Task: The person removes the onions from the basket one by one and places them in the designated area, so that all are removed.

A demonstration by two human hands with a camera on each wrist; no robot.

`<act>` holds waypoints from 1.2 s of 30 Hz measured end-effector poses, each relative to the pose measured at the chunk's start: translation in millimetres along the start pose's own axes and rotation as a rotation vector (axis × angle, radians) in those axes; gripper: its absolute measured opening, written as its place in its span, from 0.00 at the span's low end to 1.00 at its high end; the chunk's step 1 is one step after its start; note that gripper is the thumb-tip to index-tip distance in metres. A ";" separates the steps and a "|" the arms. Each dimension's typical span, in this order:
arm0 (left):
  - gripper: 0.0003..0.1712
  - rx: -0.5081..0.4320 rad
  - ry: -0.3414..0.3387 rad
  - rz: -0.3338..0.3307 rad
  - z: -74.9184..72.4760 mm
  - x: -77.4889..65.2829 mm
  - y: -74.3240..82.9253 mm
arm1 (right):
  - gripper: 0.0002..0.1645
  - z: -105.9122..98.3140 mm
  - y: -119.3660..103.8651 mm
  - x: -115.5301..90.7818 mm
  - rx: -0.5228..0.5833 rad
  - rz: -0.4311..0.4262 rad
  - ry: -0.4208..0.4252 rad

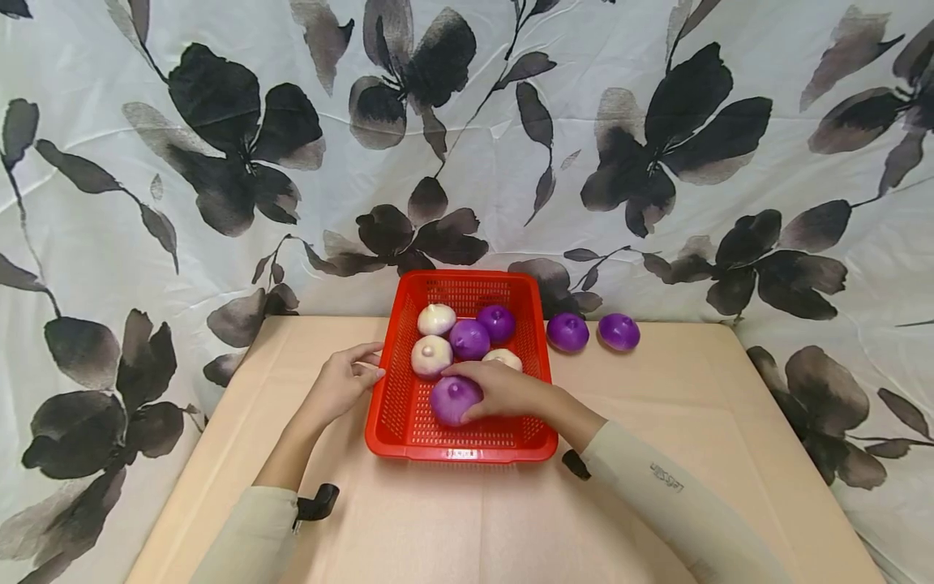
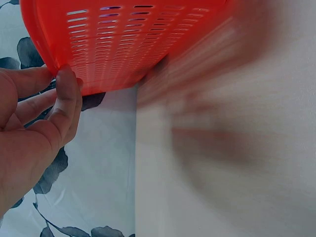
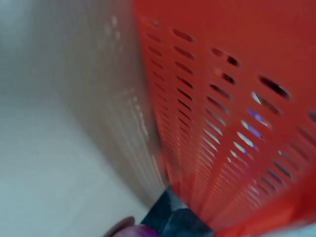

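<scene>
My left hand [image 1: 343, 381] pinches the left rim of a red plastic basket [image 1: 388, 414]; in the left wrist view, the thumb and fingers [image 2: 64, 106] meet at that rim. Inside the basket's near half, my right hand [image 1: 503, 391] grips a purple onion [image 1: 454, 400] from its right side. Behind it in the basket lie two more purple onions, one in the middle [image 1: 469, 339] and one farther back [image 1: 496, 323]. White onions sit at the back left [image 1: 436, 324], at the left [image 1: 431, 357] and partly hidden behind my right hand [image 1: 503, 358].
Two purple onions, a nearer-in one [image 1: 567, 332] and an outer one [image 1: 619, 332], rest on the table [image 1: 657, 389] right of the basket. A floral cloth [image 1: 511, 162] hangs behind the table's back edge. The right wrist view mostly shows the basket's slotted outer wall [image 3: 197, 108].
</scene>
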State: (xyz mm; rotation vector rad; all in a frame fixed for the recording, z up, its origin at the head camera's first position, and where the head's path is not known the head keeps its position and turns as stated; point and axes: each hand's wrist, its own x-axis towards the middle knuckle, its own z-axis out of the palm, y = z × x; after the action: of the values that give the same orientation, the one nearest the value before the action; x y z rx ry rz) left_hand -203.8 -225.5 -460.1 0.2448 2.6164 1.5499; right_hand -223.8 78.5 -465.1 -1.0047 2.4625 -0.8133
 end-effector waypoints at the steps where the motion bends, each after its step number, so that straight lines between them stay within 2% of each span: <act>1: 0.29 0.002 -0.001 0.000 -0.1 -0.1 -0.2 | 0.48 -2.1 0.1 -2.1 -0.002 -0.002 0.012; 9: 0.29 0.008 -0.003 0.004 -0.3 -0.4 0.2 | 0.46 -23.8 1.6 -27.2 0.036 0.012 0.095; 18: 0.29 0.022 0.001 -0.018 -1.1 -2.8 5.4 | 0.46 -49.8 14.5 -60.9 0.077 0.054 0.201; 26: 0.29 0.017 0.005 -0.017 -0.7 -2.0 4.6 | 0.48 -74.8 32.1 -95.9 0.152 0.057 0.334; 36: 0.29 0.028 -0.006 -0.013 0.3 -0.8 4.6 | 0.48 -104.7 63.4 -138.5 0.128 0.084 0.496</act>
State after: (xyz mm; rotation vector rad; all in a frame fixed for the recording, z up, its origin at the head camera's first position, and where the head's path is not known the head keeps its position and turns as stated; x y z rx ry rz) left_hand -202.5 -223.3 -456.2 0.2337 2.6307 1.5075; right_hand -216.0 254.5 -409.4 -0.7111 2.7830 -1.3025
